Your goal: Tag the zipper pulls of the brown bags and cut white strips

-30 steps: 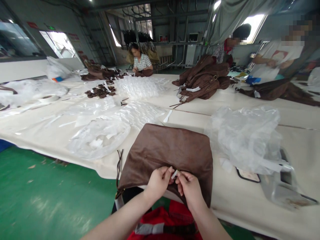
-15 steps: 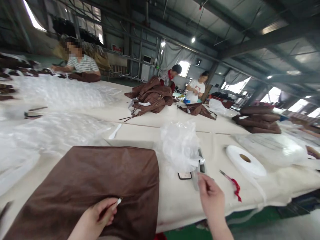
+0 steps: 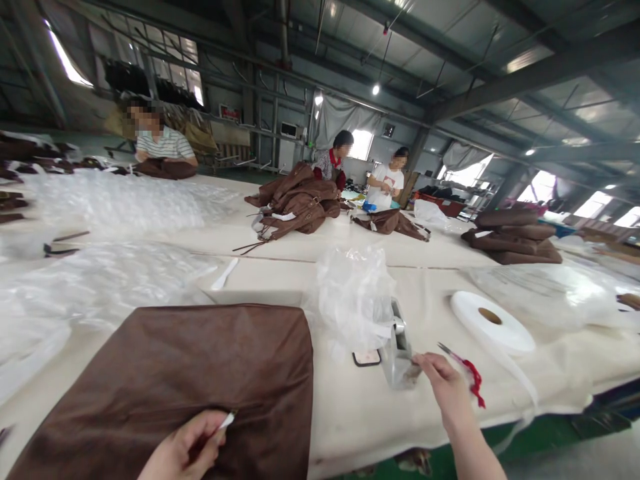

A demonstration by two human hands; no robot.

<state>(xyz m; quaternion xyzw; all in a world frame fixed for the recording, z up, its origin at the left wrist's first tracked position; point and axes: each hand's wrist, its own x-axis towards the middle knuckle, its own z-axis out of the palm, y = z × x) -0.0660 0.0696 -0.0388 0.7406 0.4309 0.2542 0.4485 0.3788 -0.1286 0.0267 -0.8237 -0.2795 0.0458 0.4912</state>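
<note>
Left hand point(image 3: 187, 445), bottom left-center, fingers pinched on white tab point(image 3: 227, 420) over brown bag point(image 3: 225, 353), lower left, bottom edge cut off. Right hand point(image 3: 443, 380), lower right, palm down, fingertips closed at tape dispenser point(image 3: 401, 341); can't tell if gripping anything. Plastic film point(image 3: 353, 293) partly hides dispenser. Shirt print on 1 person point(image 3: 385, 181) unreadable.

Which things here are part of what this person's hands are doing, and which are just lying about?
Seemingly in use:
brown bag, beneath the left hand
small white tab, pinched in the left hand
grey dispenser, at the right hand's fingertips

Apparently lying about:
red-handled snips
white roll
crumpled clear plastic
</note>
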